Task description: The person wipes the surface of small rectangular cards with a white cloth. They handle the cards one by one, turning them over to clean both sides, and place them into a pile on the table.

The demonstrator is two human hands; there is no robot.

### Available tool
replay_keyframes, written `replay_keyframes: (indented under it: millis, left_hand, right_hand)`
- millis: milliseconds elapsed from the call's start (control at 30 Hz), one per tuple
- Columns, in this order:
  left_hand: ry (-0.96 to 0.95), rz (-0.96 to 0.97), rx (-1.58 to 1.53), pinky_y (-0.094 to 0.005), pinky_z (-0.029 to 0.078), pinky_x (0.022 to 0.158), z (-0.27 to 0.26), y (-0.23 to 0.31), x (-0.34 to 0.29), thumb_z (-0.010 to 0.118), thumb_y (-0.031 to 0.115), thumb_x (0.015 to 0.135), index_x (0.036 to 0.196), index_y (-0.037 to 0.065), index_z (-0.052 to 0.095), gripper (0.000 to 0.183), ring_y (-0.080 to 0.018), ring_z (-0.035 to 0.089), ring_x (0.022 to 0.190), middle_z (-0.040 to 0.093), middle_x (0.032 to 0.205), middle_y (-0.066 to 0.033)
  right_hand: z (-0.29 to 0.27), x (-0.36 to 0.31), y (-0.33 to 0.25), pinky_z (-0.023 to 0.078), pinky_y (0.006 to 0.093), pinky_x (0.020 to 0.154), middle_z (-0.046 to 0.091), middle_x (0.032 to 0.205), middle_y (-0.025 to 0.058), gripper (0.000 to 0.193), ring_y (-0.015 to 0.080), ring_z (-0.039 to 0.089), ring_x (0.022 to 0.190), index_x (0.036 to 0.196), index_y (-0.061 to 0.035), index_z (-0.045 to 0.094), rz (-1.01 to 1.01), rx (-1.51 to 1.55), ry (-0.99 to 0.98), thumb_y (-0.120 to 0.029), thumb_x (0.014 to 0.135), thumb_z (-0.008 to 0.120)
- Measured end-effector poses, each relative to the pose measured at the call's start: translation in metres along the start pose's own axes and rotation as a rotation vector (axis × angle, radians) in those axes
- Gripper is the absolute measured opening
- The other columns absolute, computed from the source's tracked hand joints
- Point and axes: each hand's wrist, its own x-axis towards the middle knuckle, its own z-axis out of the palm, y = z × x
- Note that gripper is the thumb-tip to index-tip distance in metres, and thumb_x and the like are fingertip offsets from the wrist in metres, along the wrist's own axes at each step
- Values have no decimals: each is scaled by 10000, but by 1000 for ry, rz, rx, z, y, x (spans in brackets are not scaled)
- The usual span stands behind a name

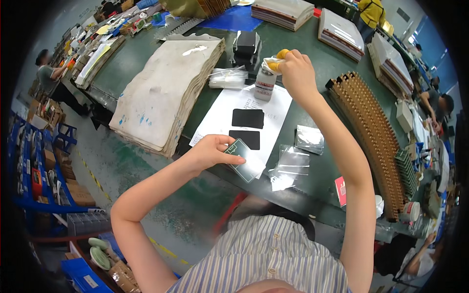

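Observation:
My left hand (211,153) pinches a dark green card (245,161) with pale lines on it, tilted above the near edge of a printed white sheet (207,128). My right hand (299,73), with yellow finger cots on its fingertips, grips a white cloth (270,65) at the top of a pale bottle (264,86) with red print. The cloth hides the bottle's mouth, so I cannot tell whether it is open. Two small piles of black cards, an upper pile (247,118) and a lower pile (245,140), lie on the sheet.
Clear plastic sleeves (293,160) and a sleeve stack (309,139) lie right of the sheet. Behind it are bundled clear bags (228,78) and a black dispenser (245,46). A thick board stack (166,88) stands left, a long brown toothed rack (369,132) right. People work farther off.

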Motion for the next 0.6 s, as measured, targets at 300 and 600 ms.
replay_keyframes:
  millis: [300,600]
  left_hand:
    - [-91,-35,-28,-216,472,780,25,1,-9,750,51,744,995,16,612,288,-82,639,811,694,885,-62]
    - [-255,-79,-54,-190,428,710,50,-3,-13,745,119,773,992,32,621,267,-30,589,736,695,789,-34]
  right_hand:
    - [-6,-22,0,433,329,811,614,943,83,193,236,555,934,886,-56,690,119,227,146,-14,739,574]
    - [-127,-160,-42,537,335,715,605,1008,129,317,198,613,895,1203,14,503,1188,2235,-448,-159,938,483]
